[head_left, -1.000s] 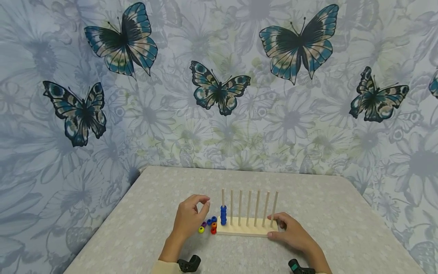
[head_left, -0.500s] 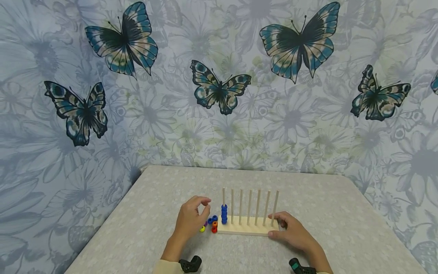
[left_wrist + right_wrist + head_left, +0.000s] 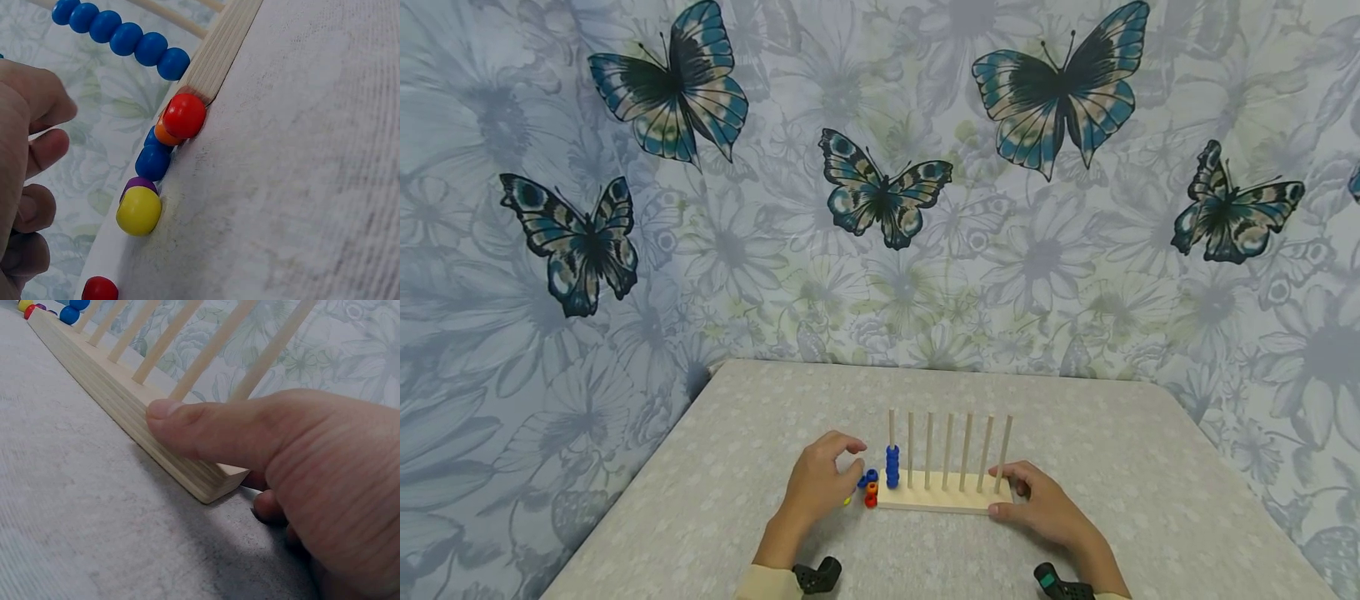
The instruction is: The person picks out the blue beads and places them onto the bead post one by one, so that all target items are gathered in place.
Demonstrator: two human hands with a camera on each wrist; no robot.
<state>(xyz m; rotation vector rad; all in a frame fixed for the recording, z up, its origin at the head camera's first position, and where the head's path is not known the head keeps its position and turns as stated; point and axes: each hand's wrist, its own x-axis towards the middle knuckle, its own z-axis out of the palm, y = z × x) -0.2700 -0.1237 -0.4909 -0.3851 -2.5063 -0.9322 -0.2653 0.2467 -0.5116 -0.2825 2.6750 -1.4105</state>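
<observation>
A wooden peg board [image 3: 940,498] stands on the table with a row of upright pegs. Several blue beads [image 3: 892,467] are stacked on its leftmost peg; the other pegs are bare. My right hand [image 3: 1037,504] grips the board's right end, thumb on the front edge. Just left of the board hovers my left hand [image 3: 820,477], thumb and index finger apart, nothing visible between them. Loose beads lie beneath and beside it: red [image 3: 185,115], orange [image 3: 166,131], blue [image 3: 152,162], purple [image 3: 139,182] and yellow [image 3: 139,211]. From the head view, the hand partly hides them.
Another red bead [image 3: 100,289] lies apart, at the bottom of the left wrist view. A pale patterned cloth covers the table [image 3: 1075,433]. Behind it rises a wall [image 3: 880,308] with flowers and butterflies. Both wrists wear black devices [image 3: 818,575].
My left hand has shifted slightly right and lower toward the loose beads, covering the purple bead and most of the yellow one in the head view. The right hand keeps its grip on the board.
</observation>
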